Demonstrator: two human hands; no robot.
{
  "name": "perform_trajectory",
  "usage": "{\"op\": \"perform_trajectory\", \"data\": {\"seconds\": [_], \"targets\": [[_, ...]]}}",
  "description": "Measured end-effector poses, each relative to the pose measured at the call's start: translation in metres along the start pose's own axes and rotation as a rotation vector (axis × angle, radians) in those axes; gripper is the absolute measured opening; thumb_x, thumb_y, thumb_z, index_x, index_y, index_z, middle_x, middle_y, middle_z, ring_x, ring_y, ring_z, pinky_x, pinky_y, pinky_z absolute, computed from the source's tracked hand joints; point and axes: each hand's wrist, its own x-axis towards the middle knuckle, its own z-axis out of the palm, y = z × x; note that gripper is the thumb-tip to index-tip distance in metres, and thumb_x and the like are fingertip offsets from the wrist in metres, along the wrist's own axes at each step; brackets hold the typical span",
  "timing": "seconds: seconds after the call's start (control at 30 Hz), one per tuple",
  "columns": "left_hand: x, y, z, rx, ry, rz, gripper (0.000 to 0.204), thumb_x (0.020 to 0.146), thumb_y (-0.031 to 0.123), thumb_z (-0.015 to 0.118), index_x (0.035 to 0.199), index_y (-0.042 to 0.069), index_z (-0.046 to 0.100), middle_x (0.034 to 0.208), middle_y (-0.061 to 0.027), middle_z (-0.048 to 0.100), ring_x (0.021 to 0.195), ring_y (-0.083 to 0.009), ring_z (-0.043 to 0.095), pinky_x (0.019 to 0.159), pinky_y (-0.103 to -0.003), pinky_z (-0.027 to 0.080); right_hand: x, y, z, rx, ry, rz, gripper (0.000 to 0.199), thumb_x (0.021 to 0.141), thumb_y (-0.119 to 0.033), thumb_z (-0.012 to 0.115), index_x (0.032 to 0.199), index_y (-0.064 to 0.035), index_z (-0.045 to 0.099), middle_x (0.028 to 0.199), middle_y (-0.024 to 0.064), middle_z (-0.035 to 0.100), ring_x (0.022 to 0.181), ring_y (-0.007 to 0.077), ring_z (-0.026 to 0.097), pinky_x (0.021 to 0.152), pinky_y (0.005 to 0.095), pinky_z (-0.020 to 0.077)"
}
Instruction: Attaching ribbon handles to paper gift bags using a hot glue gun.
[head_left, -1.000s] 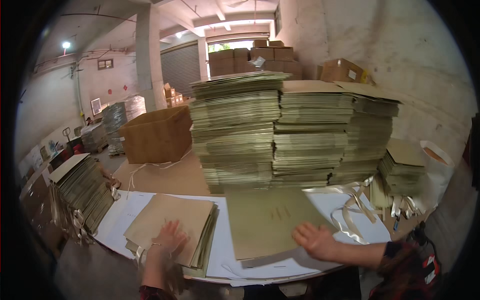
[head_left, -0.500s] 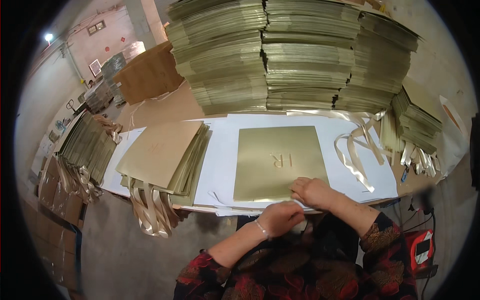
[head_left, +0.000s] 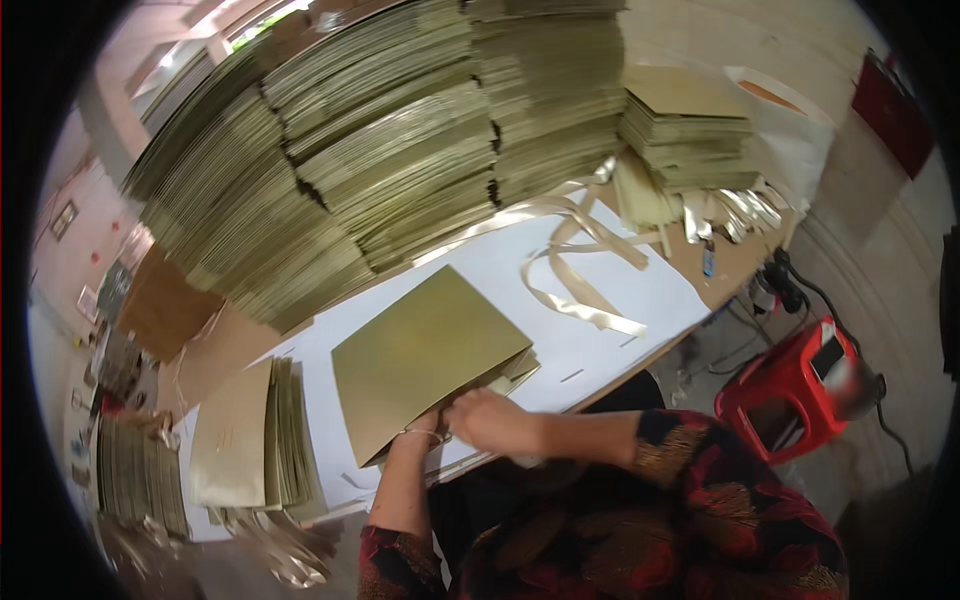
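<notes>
A flat gold paper bag (head_left: pixel 430 350) lies at a slant on white paper in front of me, its near edge parted so that the upper panel is raised. My left hand (head_left: pixel 424 428), with a bracelet at the wrist, reaches in beneath that panel; its fingers are hidden. At the parted edge, beside the left wrist, my right hand (head_left: pixel 485 420) is closed with its fingers curled; what it may hold is hidden. To the left lies a pile of similar gold bags (head_left: pixel 232 440), with satin ribbons (head_left: pixel 275 545) hanging off the table's front edge.
Tall stacks of gold bags (head_left: pixel 390 150) line the back. Loose ribbons (head_left: pixel 570 285) lie right on the white paper (head_left: pixel 660 295). A smaller stack (head_left: pixel 690 130) stands far right, near a blue lighter-like object (head_left: pixel 708 260). A red stool (head_left: pixel 785 400) is on the floor, right.
The view has swung to the right, so the table appears tilted. The bag's near edge has been opened, and my left hand has moved in under its upper panel. My right hand stays at that edge.
</notes>
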Motion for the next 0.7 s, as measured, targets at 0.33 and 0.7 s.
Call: {"op": "perform_trajectory", "data": {"seconds": [0.33,0.7], "targets": [[-0.035,-0.091,-0.096,0.105,-0.109,-0.354,0.04,0.094,0.032,0.048,0.113,0.0,0.062,0.11,-0.022,0.065,0.102,-0.0359,0.062,0.09,-0.045,0.048,0.013,0.123,-0.023,0.122,0.471,0.441,0.025,0.085,-0.015,0.052,0.092,0.0014,0.069,0.092,0.0257,0.067,0.091,0.042,0.064,0.08,0.0496,0.0511],[-0.02,0.027,-0.072,0.438,-0.238,-0.215,0.049,0.071,0.037,0.074,0.11,0.011,0.06,0.112,-0.0148,0.059,0.1,-0.0337,0.059,0.082,-0.045,0.052,-0.094,0.115,-0.146,-0.512,-0.029,0.764,0.027,0.076,-0.026,0.068,0.094,-0.0057,0.066,0.093,0.0165,0.065,0.094,0.0346,0.063,0.079,0.0434,0.0531]]}}
